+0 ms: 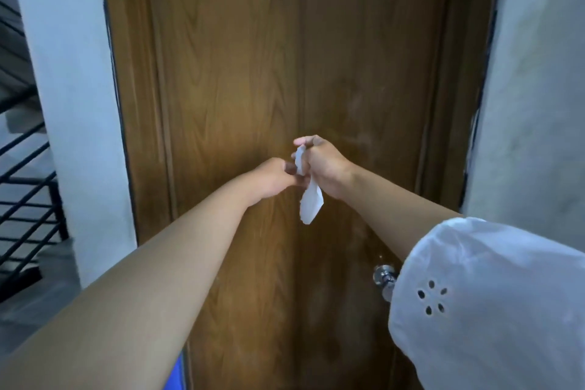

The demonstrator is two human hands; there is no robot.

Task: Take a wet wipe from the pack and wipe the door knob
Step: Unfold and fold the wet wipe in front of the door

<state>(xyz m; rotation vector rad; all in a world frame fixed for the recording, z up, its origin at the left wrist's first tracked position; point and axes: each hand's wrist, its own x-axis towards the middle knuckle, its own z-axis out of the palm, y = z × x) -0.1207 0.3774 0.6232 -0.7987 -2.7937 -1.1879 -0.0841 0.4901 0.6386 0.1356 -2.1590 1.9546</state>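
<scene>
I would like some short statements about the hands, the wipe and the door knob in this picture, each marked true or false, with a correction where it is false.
1. The right hand grips the white wipe. True.
2. The wipe is pressed against the door knob. False: the wipe hangs in the air in front of the door, well above the knob.
3. The left hand is at the wipe too, beside the right hand. True.
4. The knob is fully visible. False: the white sleeve covers part of it.
5. The door is painted white. False: it is brown wood grain; the walls beside it are pale.
</scene>
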